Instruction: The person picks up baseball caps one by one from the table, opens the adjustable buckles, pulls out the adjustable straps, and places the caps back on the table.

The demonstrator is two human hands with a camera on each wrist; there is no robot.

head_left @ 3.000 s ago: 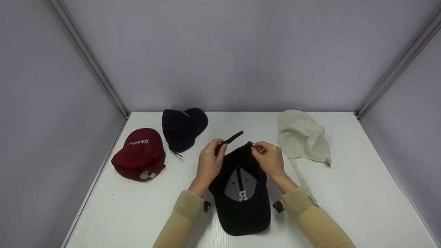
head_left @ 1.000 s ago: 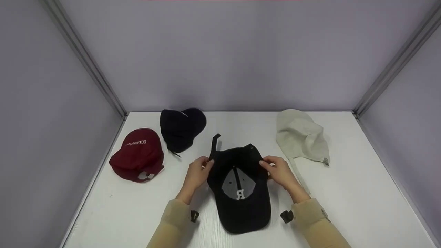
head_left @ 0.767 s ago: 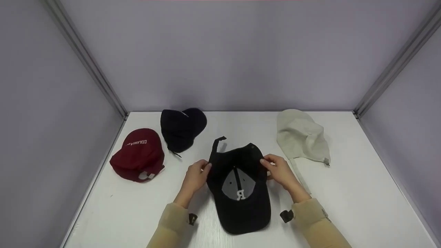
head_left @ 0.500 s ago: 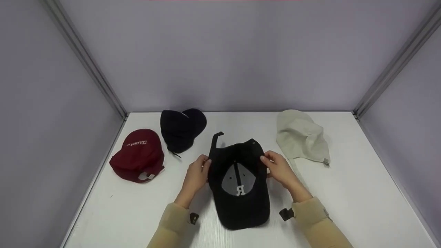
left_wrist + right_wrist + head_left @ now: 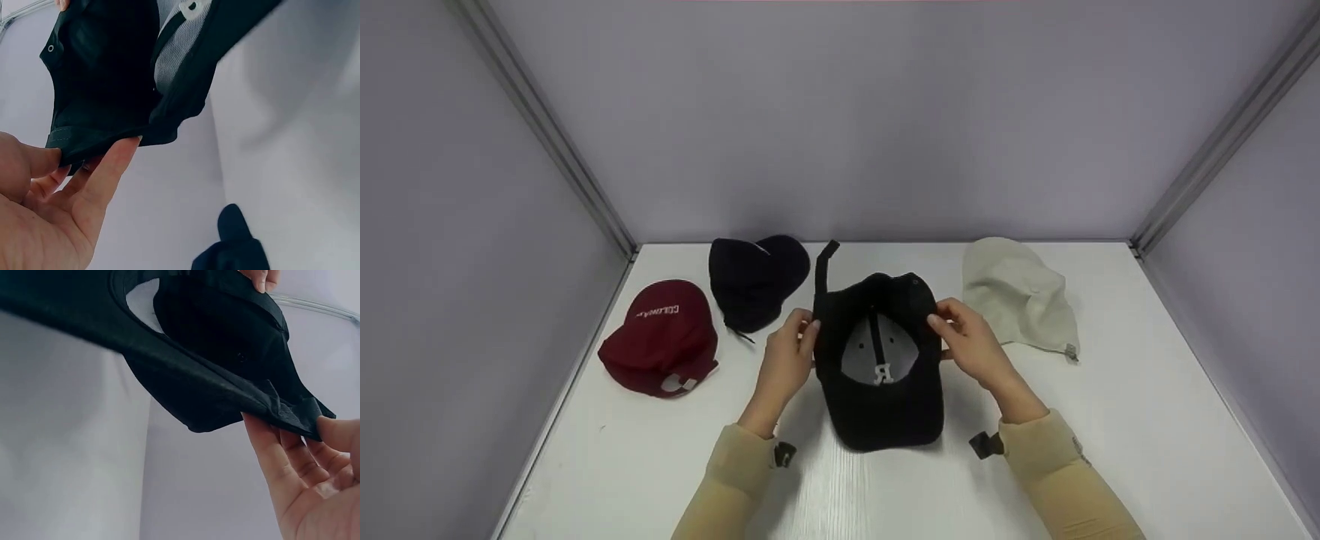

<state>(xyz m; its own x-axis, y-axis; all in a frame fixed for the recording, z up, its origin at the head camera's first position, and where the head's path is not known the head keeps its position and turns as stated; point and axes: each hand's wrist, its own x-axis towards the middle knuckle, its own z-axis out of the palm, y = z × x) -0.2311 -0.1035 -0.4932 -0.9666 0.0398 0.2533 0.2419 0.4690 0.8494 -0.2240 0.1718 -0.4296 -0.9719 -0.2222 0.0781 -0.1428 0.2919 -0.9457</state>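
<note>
Thumb and fingers of the left hand pinch the left edge of the black cap; the right hand pinches its opposite edge, thumb over and fingers under. Between them the cap shows its hollow inside, both hands equally near, its long axis running away from the person, brim nearest. The loose strap juts from its far left corner, nearer the left hand. Left of the black cap lie the navy cap and red cap; right, the pale cap
</note>
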